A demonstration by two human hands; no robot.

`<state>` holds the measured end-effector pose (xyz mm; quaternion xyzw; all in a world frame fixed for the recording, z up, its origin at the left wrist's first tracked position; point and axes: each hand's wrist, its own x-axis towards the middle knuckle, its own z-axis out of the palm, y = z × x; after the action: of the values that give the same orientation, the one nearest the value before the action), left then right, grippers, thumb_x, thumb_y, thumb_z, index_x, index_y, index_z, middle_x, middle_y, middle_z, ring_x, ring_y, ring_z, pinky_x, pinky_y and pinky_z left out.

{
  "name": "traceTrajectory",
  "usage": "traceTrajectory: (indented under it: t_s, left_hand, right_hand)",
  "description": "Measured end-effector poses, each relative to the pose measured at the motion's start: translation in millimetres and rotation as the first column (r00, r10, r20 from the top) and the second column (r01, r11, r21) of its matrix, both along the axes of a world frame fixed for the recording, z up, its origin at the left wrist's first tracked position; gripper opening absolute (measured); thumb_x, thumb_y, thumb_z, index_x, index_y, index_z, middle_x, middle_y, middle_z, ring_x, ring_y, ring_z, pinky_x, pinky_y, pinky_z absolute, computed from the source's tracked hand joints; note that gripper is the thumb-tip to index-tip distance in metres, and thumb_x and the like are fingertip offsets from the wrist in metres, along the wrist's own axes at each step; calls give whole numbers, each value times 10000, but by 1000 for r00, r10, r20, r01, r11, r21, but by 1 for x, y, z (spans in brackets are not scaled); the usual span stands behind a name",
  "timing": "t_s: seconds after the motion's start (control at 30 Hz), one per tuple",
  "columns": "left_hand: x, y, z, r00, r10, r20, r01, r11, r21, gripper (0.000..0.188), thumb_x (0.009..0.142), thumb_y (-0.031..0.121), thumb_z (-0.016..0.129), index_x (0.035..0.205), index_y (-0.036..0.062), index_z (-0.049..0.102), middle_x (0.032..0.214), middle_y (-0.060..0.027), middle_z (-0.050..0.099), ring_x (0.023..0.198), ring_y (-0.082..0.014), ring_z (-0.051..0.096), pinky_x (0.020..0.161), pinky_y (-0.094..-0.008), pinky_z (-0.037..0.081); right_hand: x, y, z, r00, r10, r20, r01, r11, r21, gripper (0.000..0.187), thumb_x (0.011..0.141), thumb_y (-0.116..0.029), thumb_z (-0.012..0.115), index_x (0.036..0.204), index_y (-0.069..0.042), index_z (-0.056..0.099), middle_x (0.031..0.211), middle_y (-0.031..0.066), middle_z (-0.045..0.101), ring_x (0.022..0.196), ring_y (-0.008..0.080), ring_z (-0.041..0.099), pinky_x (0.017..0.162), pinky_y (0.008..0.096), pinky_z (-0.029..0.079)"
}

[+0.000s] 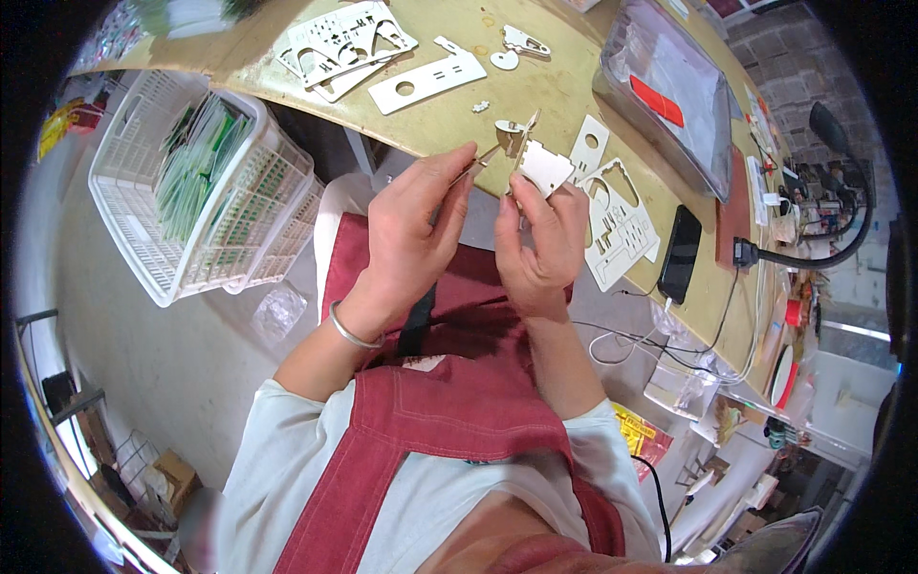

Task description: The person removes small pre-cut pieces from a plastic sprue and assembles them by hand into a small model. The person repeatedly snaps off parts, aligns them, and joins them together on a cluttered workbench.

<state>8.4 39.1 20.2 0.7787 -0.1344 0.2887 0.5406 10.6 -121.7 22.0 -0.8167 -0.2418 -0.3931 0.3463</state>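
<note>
Left hand (413, 225) pinches thin tweezers (481, 160), tip at small white cut-out assembly (535, 158) gripped in right hand (537, 244), just above tabletop (535, 86) w/ punched sheets (617, 225).

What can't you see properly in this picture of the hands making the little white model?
- Head view: the thin tool in the left hand is too small to name.
- The right hand covers the lower part of the white cut-out piece.
- The phone screen is dark.
- The basket contents are blurred.
</note>
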Motion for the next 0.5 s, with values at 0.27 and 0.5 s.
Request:
traceTrajectory:
  t_s: [0.27, 0.5]
  left_hand:
    - [-22, -26, 9, 991, 61, 118, -77, 988, 137, 356, 831, -54, 773, 1174, 31, 724, 1038, -129, 752, 873, -312, 717, 728, -383, 575]
    - [-22, -30, 10, 957, 87, 275, -125, 985, 121, 333, 830, -63, 768, 1146, 34, 730, 1074, -125, 757, 907, -306, 715, 769, -375, 576]
  right_hand:
    - [-35, 3, -23, 980, 75, -184, 18, 888, 459, 298, 905, 87, 733, 1198, 33, 733, 1129, 140, 718, 1053, 275, 664, 917, 360, 533]
    - [-50, -2, -18, 994, 31, -105, 16, 908, 419, 286, 912, 85, 732, 1194, 36, 735, 1103, 128, 727, 1053, 256, 655, 928, 361, 527]
